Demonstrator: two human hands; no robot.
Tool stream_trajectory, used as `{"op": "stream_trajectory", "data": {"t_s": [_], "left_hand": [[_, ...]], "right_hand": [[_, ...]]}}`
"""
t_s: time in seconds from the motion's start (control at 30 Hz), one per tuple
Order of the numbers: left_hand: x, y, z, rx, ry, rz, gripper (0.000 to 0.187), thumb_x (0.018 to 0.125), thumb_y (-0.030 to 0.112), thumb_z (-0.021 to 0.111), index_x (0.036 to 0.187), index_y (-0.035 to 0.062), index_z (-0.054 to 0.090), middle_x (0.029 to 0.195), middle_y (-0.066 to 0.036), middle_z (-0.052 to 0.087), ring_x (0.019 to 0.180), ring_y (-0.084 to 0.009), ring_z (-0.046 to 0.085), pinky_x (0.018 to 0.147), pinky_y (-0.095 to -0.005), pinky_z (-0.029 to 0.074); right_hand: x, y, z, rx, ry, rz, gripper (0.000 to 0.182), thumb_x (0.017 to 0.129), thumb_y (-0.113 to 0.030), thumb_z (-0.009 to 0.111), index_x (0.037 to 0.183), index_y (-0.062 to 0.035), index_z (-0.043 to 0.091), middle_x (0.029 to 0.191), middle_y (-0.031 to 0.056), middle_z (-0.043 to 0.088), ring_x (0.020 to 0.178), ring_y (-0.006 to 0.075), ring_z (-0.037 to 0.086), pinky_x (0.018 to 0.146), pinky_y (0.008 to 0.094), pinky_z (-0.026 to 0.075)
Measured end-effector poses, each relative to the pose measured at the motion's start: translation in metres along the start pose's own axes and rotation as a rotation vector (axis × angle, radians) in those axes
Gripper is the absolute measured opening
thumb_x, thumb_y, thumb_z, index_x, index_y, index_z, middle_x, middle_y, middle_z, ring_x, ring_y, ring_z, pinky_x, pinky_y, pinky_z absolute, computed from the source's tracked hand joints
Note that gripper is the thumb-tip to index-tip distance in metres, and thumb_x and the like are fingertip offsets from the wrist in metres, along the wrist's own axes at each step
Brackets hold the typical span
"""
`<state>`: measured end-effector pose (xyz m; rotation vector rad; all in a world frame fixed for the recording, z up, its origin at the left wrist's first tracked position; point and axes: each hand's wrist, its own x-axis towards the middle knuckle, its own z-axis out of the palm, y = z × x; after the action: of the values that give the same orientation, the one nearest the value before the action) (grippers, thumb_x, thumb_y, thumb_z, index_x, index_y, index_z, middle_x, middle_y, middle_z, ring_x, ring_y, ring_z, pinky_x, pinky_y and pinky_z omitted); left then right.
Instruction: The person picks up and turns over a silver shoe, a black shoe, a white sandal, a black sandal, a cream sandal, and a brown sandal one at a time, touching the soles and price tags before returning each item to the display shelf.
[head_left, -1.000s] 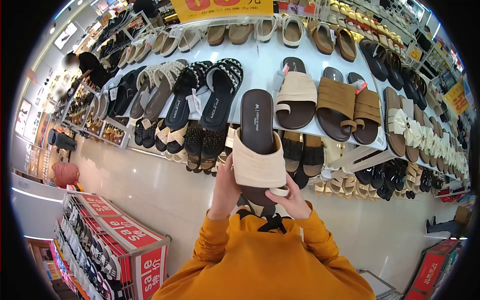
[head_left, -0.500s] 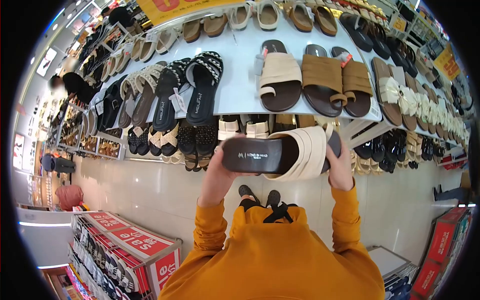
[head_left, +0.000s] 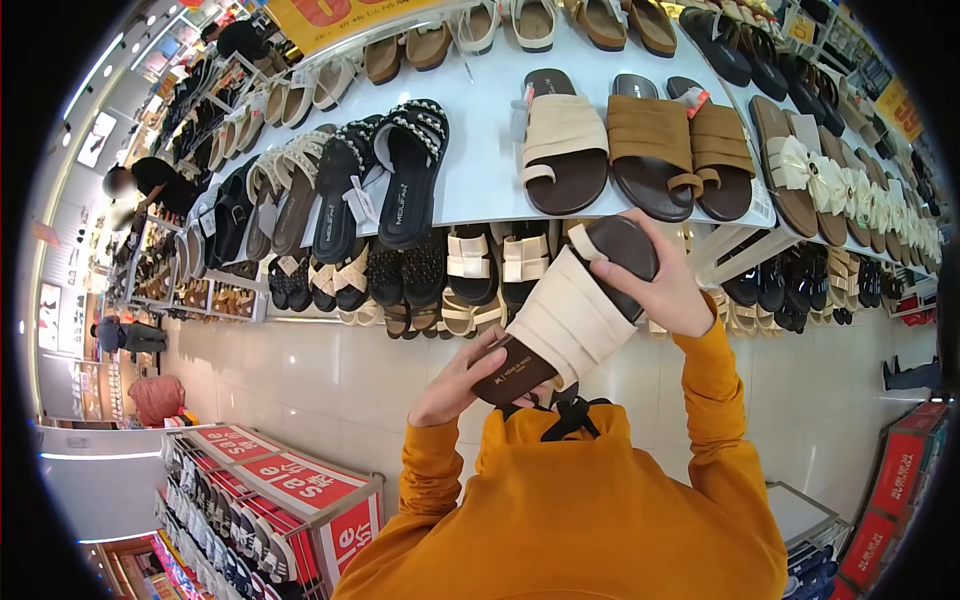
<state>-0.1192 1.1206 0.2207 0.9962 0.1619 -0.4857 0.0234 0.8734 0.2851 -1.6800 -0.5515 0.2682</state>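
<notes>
A cream slide sandal [head_left: 570,320] with a wide pleated strap and dark brown footbed is held tilted in front of my chest, its toe up to the right. My left hand [head_left: 462,378] grips the heel end, thumb on the footbed. Around the toe end, beside the small toe loop, my right hand [head_left: 662,285] is closed. Just beyond, on the white shelf, lie a matching cream sandal [head_left: 565,135] and a pair of brown sandals [head_left: 650,140]. Black sandals with chain-like trim [head_left: 412,175] lie to their left.
A lower shelf holds several sandals [head_left: 470,260]. Sandals with cream bows [head_left: 800,170] line the right shelf. A red sale rack [head_left: 300,475] stands at lower left, a red-signed stand [head_left: 890,490] at lower right. People [head_left: 150,180] are at far left.
The sandal has swung from nearly level to a diagonal, its toe end rising and its heel end dropping. My right hand has moved up, and my left hand has lowered toward my chest.
</notes>
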Motion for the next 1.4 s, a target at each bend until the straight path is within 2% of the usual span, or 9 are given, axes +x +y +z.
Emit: {"op": "stream_trajectory", "data": {"t_s": [0.33, 0.53, 0.57, 0.67, 0.8, 0.9, 1.13, 1.23, 1.4], "left_hand": [[0.016, -0.023, 0.031, 0.444, -0.039, -0.005, 0.032, 0.095, 0.015, 0.057, 0.121, -0.0023, 0.052, 0.082, -0.003, 0.065, 0.077, -0.0089, 0.059, 0.074, -0.0242, 0.047], [0.016, -0.013, 0.061, 0.744, 0.337, 0.318, 0.065, 0.087, 0.011, 0.063, 0.146, 0.0036, 0.036, 0.103, -0.017, 0.061, 0.092, -0.0290, 0.060, 0.085, -0.0367, 0.048], [0.015, -0.007, 0.067, 0.817, 0.372, 0.351, 0.068, 0.086, 0.010, 0.065, 0.147, 0.0045, 0.035, 0.107, -0.019, 0.060, 0.095, -0.0317, 0.059, 0.086, -0.0381, 0.048], [0.015, -0.008, 0.068, 1.045, 0.470, 0.474, 0.076, 0.078, 0.006, 0.067, 0.147, 0.0062, 0.035, 0.106, -0.016, 0.052, 0.095, -0.0308, 0.057, 0.081, -0.0358, 0.048], [0.021, -0.009, 0.069, 1.057, 0.451, 0.588, 0.077, 0.074, 0.002, 0.068, 0.145, 0.0058, 0.038, 0.103, -0.014, 0.051, 0.091, -0.0290, 0.057, 0.077, -0.0340, 0.048], [0.022, -0.007, 0.067, 1.024, 0.418, 0.627, 0.078, 0.073, 0.001, 0.068, 0.146, 0.0057, 0.038, 0.100, -0.014, 0.053, 0.087, -0.0290, 0.058, 0.074, -0.0339, 0.048], [0.030, 0.000, 0.082, 1.042, 0.375, 0.413, 0.079, 0.081, 0.004, 0.064, 0.151, 0.0087, 0.029, 0.102, -0.018, 0.059, 0.086, -0.0290, 0.061, 0.076, -0.0342, 0.049], [0.034, -0.006, 0.086, 0.981, 0.315, 0.491, 0.059, 0.091, 0.006, 0.056, 0.145, 0.0020, 0.034, 0.103, -0.018, 0.060, 0.087, -0.0256, 0.062, 0.075, -0.0335, 0.050], [0.034, -0.006, 0.077, 0.039, -0.010, 0.236, 0.038, 0.105, 0.026, 0.035, 0.127, -0.0030, 0.043, 0.101, -0.015, 0.060, 0.083, -0.0221, 0.062, 0.074, -0.0331, 0.052]], "right_hand": [[0.004, -0.013, 0.004, -0.026, -0.129, -0.172, 0.066, 0.078, -0.010, 0.077, 0.137, -0.0097, 0.048, 0.123, 0.0068, 0.060, 0.108, 0.0145, 0.059, 0.092, 0.0302, 0.047], [-0.006, 0.023, 0.004, 0.571, -0.166, -0.056, 0.072, 0.090, -0.017, 0.062, 0.151, -0.0054, 0.025, 0.143, 0.0149, 0.041, 0.133, 0.0239, 0.040, 0.110, 0.0368, 0.031], [-0.012, 0.026, 0.011, 0.612, -0.128, -0.031, 0.091, 0.085, -0.032, 0.070, 0.153, -0.0063, 0.014, 0.149, 0.0160, 0.034, 0.136, 0.0255, 0.036, 0.113, 0.0385, 0.027], [-0.022, 0.019, 0.032, 0.317, -0.087, -0.241, 0.124, 0.069, -0.023, 0.086, 0.154, -0.0096, -0.003, 0.149, 0.0135, 0.033, 0.134, 0.0224, 0.039, 0.112, 0.0364, 0.029], [-0.013, 0.029, 0.040, 0.552, -0.046, -0.180, 0.122, 0.071, -0.030, 0.083, 0.154, -0.0083, -0.003, 0.134, 0.0155, 0.044, 0.119, 0.0276, 0.054, 0.100, 0.0392, 0.047], [-0.014, 0.025, 0.033, 0.689, -0.072, -0.215, 0.114, 0.072, -0.008, 0.077, 0.154, -0.0076, -0.001, 0.131, 0.0102, 0.046, 0.118, 0.0192, 0.053, 0.100, 0.0328, 0.043], [-0.013, 0.028, 0.024, 0.601, -0.018, -0.070, 0.106, 0.076, -0.011, 0.074, 0.154, -0.0073, 0.003, 0.131, 0.0132, 0.046, 0.115, 0.0210, 0.056, 0.098, 0.0341, 0.045], [-0.018, 0.016, 0.021, 0.360, 0.007, 0.014, 0.099, 0.080, -0.015, 0.074, 0.154, -0.0072, 0.008, 0.135, 0.0141, 0.044, 0.117, 0.0215, 0.055, 0.100, 0.0352, 0.043], [-0.023, 0.016, 0.018, 0.465, -0.034, -0.012, 0.081, 0.089, -0.013, 0.065, 0.153, -0.0075, 0.015, 0.135, 0.0150, 0.046, 0.120, 0.0211, 0.052, 0.103, 0.0348, 0.039]]}}
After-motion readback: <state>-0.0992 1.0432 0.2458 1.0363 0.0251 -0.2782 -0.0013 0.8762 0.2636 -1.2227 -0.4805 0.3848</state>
